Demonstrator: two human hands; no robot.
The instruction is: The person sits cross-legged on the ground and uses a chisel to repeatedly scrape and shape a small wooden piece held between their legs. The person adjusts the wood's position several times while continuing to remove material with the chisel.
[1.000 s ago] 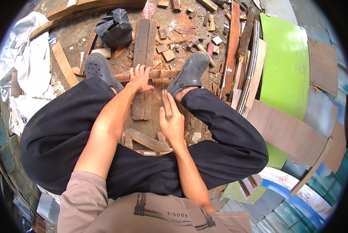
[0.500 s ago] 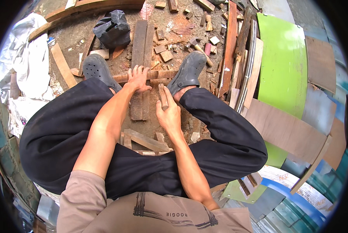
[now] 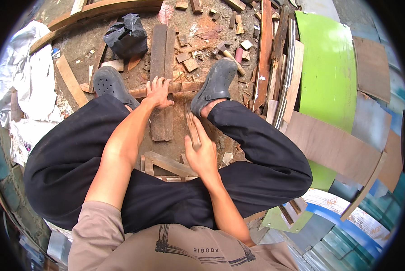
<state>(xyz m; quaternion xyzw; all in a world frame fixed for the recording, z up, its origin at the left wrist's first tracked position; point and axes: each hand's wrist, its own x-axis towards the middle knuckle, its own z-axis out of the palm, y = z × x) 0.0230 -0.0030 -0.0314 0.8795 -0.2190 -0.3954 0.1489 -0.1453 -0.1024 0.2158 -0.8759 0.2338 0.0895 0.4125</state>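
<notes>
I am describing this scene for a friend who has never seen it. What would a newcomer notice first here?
First, the two bare arms reaching down between black trouser legs: the left hand presses on a wooden slat laid across two dark planks, while the right hand holds a thin saw against it. Grey clogs stand on the slat at both sides. At the right, a bright green panel stands out among the scrap boards.

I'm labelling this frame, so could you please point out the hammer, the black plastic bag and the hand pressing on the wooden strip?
hammer (image 3: 223, 48), head view, on its head.
black plastic bag (image 3: 126, 37), head view, its middle.
left hand (image 3: 158, 92), head view, back of hand.
</notes>
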